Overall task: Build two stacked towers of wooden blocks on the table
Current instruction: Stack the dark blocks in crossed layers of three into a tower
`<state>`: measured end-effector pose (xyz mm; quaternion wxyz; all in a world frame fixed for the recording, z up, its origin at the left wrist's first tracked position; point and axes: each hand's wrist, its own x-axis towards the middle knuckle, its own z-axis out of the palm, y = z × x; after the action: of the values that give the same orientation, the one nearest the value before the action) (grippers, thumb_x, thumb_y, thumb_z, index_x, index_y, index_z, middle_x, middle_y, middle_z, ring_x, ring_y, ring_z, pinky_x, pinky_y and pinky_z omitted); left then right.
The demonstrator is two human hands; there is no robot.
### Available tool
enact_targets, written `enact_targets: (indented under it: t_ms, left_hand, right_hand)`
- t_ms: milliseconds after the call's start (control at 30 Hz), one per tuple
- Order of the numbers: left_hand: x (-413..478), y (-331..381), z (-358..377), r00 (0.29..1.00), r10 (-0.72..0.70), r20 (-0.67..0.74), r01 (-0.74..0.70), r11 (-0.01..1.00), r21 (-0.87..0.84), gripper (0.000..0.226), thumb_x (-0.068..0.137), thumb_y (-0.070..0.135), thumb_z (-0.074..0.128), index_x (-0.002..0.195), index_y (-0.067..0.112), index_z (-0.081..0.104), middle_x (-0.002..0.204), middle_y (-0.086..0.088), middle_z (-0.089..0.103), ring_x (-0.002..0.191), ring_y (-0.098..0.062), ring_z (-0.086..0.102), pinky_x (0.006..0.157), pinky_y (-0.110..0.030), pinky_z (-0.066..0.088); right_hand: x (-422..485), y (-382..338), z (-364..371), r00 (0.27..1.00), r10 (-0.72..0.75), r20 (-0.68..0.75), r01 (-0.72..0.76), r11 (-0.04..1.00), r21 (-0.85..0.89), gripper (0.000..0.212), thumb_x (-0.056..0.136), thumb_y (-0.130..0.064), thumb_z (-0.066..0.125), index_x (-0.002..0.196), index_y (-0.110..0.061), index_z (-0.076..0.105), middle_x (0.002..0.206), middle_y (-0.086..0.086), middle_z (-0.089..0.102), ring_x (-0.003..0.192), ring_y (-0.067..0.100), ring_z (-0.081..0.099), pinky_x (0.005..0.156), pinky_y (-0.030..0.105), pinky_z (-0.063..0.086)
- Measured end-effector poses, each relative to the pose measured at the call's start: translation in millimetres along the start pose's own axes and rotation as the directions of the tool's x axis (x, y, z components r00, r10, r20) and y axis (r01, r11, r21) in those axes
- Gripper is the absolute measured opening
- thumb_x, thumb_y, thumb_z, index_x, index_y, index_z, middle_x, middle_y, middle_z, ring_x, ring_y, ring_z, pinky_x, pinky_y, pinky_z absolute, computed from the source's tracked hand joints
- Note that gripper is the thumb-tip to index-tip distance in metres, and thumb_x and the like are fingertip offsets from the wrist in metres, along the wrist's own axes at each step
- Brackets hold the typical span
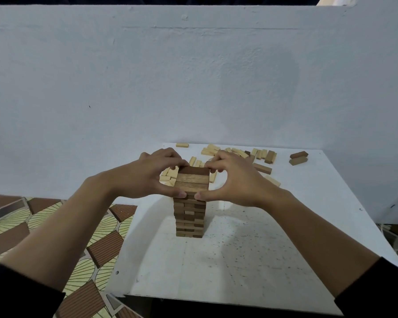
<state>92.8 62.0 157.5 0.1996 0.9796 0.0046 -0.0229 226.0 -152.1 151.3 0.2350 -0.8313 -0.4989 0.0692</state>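
A tall tower of dark brown wooden blocks [190, 216] stands near the middle of the white table [228, 267]. Its top layer [192, 180] is made of three blocks laid side by side. My left hand [147, 175] grips the top layer from the left, thumb on the near face and fingers curled over the far edge. My right hand [234, 177] grips it the same way from the right. Loose pale blocks [216, 150] lie scattered behind the tower, partly hidden by my hands.
Two dark blocks [298, 157] lie at the table's far right, and other brown ones [269, 156] among the pale pile. A pale blue wall [193, 76] rises right behind the table. Patterned floor tiles [55, 226] show to the left, beyond the table edge.
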Motion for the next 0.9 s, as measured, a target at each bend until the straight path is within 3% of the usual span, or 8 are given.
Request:
enact_targets:
  t_ms: [200, 400, 600, 800, 900]
  left_hand:
    - [-0.7, 0.3, -0.1, 1.000, -0.009, -0.005, 0.009, 1.000, -0.016, 0.063, 0.083, 0.062, 0.067, 0.140, 0.040, 0.050, 0.127, 0.021, 0.045, 0.121, 0.012, 0.034, 0.096, -0.023, 0.025]
    - [-2.2, -0.8, 1.5, 0.999, -0.037, 0.007, 0.037, 0.999, -0.018, 0.084, 0.072, 0.083, 0.056, 0.145, 0.043, 0.044, 0.128, 0.026, 0.042, 0.123, 0.011, 0.033, 0.097, -0.028, 0.025]
    - [-3.2, -0.7, 1.4, 0.998, -0.066, 0.006, 0.066, 0.997, -0.038, 0.101, 0.064, 0.092, 0.052, 0.150, 0.041, 0.040, 0.129, 0.028, 0.040, 0.121, 0.010, 0.035, 0.096, -0.030, 0.029]
    - [-5.0, -0.9, 0.7, 0.997, -0.082, -0.011, 0.081, 0.995, -0.058, 0.107, 0.061, 0.094, 0.054, 0.151, 0.040, 0.040, 0.129, 0.031, 0.037, 0.121, 0.005, 0.039, 0.093, -0.031, 0.031]
    - [-7.5, -0.3, 0.5, 0.995, -0.070, -0.074, 0.062, 0.993, -0.101, 0.093, 0.068, 0.089, 0.054, 0.148, 0.041, 0.044, 0.126, 0.034, 0.039, 0.121, 0.009, 0.041, 0.088, -0.026, 0.035]
  right_hand:
    - [-1.8, 0.1, 0.4, 1.000, 0.015, -0.008, -0.015, 1.000, 0.026, 0.076, 0.066, -0.072, 0.077, 0.129, -0.032, 0.064, 0.110, -0.015, 0.053, 0.102, 0.004, 0.048, 0.100, 0.044, 0.041]
    - [-4.1, 1.1, 0.9, 0.999, 0.036, -0.020, -0.035, 0.999, 0.037, 0.080, 0.063, -0.075, 0.076, 0.129, -0.032, 0.064, 0.110, -0.016, 0.054, 0.100, 0.004, 0.050, 0.097, 0.043, 0.044]
    - [-6.6, 0.8, 1.4, 0.999, 0.043, -0.025, -0.042, 0.998, 0.041, 0.082, 0.061, -0.076, 0.076, 0.129, -0.033, 0.064, 0.110, -0.017, 0.055, 0.099, 0.005, 0.052, 0.096, 0.044, 0.045]
    - [-9.2, 1.5, 3.2, 0.997, 0.056, -0.059, -0.053, 0.997, 0.059, 0.092, 0.058, -0.082, 0.072, 0.134, -0.031, 0.062, 0.106, -0.018, 0.055, 0.096, 0.004, 0.054, 0.096, 0.043, 0.045]
    - [-12.8, 4.3, 4.0, 0.987, 0.080, -0.142, -0.056, 0.984, 0.167, 0.089, 0.061, -0.083, 0.065, 0.133, -0.032, 0.064, 0.100, -0.019, 0.056, 0.093, 0.001, 0.055, 0.090, 0.031, 0.045]
